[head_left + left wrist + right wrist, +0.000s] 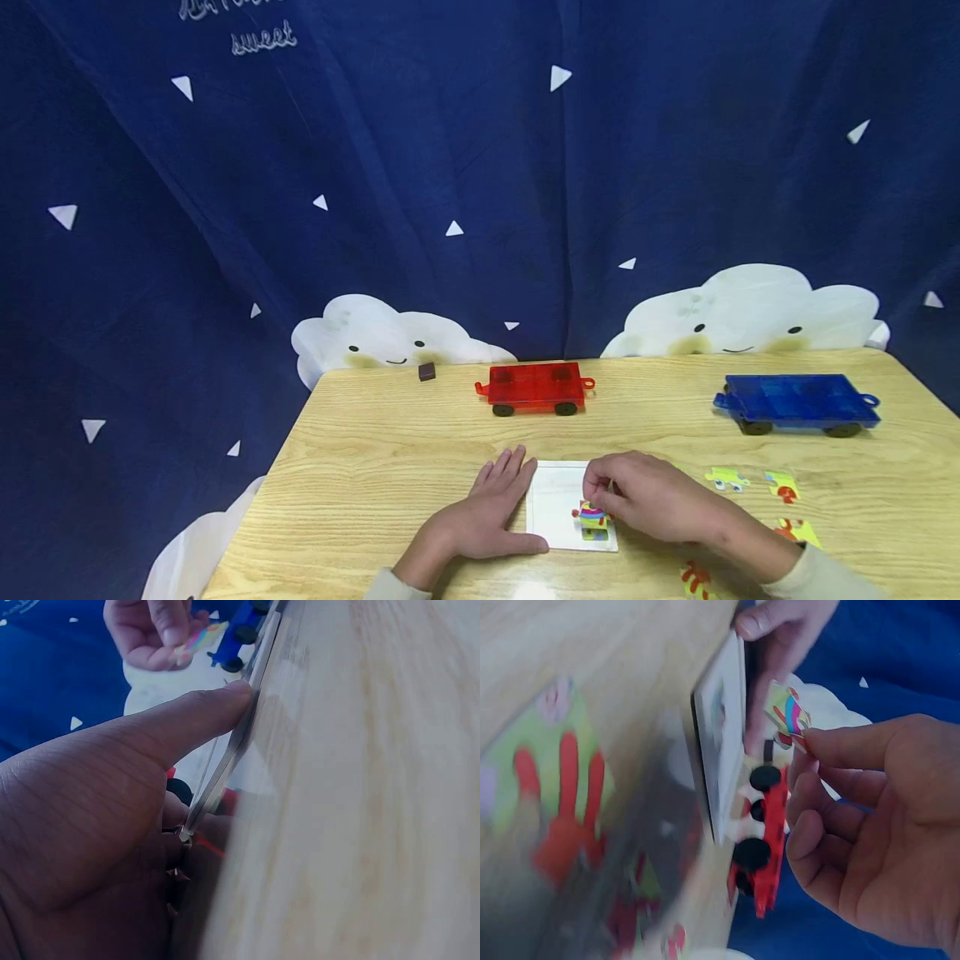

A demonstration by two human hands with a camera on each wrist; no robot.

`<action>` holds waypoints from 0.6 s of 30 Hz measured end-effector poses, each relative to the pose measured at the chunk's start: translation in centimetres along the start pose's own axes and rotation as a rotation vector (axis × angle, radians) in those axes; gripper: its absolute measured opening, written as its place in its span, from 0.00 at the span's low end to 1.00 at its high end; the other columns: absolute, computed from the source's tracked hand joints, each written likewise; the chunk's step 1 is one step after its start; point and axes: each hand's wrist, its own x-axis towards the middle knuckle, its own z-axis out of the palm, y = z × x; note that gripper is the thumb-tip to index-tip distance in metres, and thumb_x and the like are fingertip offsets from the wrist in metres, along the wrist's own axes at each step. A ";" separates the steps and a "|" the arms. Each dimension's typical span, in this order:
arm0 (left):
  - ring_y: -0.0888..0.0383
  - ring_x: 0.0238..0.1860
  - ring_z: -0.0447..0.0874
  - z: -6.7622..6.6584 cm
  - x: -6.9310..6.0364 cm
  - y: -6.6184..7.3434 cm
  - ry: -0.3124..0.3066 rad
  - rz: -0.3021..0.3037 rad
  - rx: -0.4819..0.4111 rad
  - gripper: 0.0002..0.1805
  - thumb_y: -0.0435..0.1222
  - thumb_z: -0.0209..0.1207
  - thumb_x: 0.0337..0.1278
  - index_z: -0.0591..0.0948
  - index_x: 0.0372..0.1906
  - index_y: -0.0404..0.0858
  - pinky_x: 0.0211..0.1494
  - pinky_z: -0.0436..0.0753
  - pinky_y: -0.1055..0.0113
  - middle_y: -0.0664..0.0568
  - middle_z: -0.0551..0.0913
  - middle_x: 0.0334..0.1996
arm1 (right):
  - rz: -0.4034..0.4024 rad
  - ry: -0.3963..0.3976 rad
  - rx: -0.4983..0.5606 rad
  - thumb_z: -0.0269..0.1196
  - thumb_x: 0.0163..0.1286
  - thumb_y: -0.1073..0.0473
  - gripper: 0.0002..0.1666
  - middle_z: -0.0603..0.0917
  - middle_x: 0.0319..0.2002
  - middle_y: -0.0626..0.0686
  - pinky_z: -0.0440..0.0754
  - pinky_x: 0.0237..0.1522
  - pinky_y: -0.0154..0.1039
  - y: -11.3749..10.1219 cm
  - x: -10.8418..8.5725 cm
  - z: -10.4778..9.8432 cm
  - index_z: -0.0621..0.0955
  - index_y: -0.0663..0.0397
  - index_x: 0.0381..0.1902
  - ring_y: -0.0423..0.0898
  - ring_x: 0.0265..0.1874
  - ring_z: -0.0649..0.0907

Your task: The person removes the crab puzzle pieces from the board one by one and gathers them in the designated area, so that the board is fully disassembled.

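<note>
A white puzzle board (pixel 557 512) with a raised rim lies flat near the front of the table. My left hand (pixel 487 517) rests at its left side, fingers straight and spread, the thumb touching the near edge. Between thumb and index finger, my right hand (pixel 652 500) pinches a yellow puzzle piece (pixel 789 712) with pink, blue and red stripes, tilted and held above the board's right part. Just below that piece a small greenish patch (pixel 596 534) shows on the board; whether it is another piece, I cannot tell.
Several loose puzzle pieces lie to the right, among them a yellow one with eyes (pixel 727 479) and one with red shapes (pixel 696 578). Farther back stand a red toy wagon (pixel 535 387), a blue toy wagon (pixel 795 402) and a small dark block (pixel 427 372). A blue curtain (pixel 450 150) hangs behind.
</note>
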 end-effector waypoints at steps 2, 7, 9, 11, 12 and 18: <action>0.46 0.82 0.33 -0.1 0.0 0.0 -0.001 -0.001 0.000 0.57 0.63 0.61 0.63 0.48 0.84 0.37 0.79 0.41 0.46 0.41 0.40 0.83 | -0.005 -0.004 0.003 0.62 0.77 0.57 0.10 0.74 0.24 0.35 0.71 0.27 0.35 0.3 -0.7 -0.7 0.81 0.37 0.33 0.33 0.24 0.72; 0.46 0.82 0.32 -0.2 -0.1 -0.1 -0.006 0.003 -0.005 0.58 0.63 0.61 0.64 0.47 0.84 0.37 0.79 0.41 0.46 0.41 0.39 0.83 | 0.038 -0.044 0.040 0.61 0.79 0.54 0.10 0.74 0.23 0.35 0.70 0.23 0.34 1.6 -2.6 -2.2 0.81 0.37 0.33 0.33 0.20 0.72; 0.46 0.82 0.32 -0.2 -0.1 -0.2 -0.008 0.002 -0.007 0.58 0.64 0.60 0.64 0.47 0.84 0.38 0.79 0.40 0.46 0.41 0.38 0.83 | 0.075 -0.064 0.051 0.61 0.79 0.53 0.10 0.74 0.23 0.36 0.69 0.22 0.34 2.3 -3.6 -2.8 0.81 0.37 0.33 0.34 0.20 0.72; 0.46 0.82 0.32 -0.1 -0.1 -0.2 -0.007 0.001 -0.004 0.58 0.64 0.60 0.64 0.47 0.84 0.38 0.79 0.41 0.46 0.41 0.39 0.83 | 0.097 -0.080 0.058 0.61 0.79 0.52 0.10 0.74 0.23 0.36 0.68 0.23 0.35 3.0 -4.6 -3.3 0.81 0.37 0.33 0.34 0.21 0.72; 0.46 0.82 0.32 -0.1 -0.1 -0.2 -0.007 0.001 -0.001 0.58 0.64 0.60 0.64 0.47 0.84 0.38 0.79 0.41 0.46 0.41 0.39 0.83 | 0.108 -0.087 0.064 0.61 0.79 0.52 0.09 0.75 0.23 0.36 0.67 0.23 0.35 3.3 -5.1 -3.6 0.81 0.37 0.34 0.34 0.22 0.72; 0.46 0.82 0.31 0.0 -0.1 -0.2 -0.010 0.008 -0.006 0.57 0.64 0.60 0.64 0.47 0.84 0.38 0.79 0.40 0.45 0.41 0.38 0.83 | 0.125 -0.125 0.136 0.59 0.80 0.56 0.10 0.75 0.26 0.36 0.68 0.23 0.36 5.7 -8.8 -4.8 0.81 0.41 0.35 0.33 0.25 0.73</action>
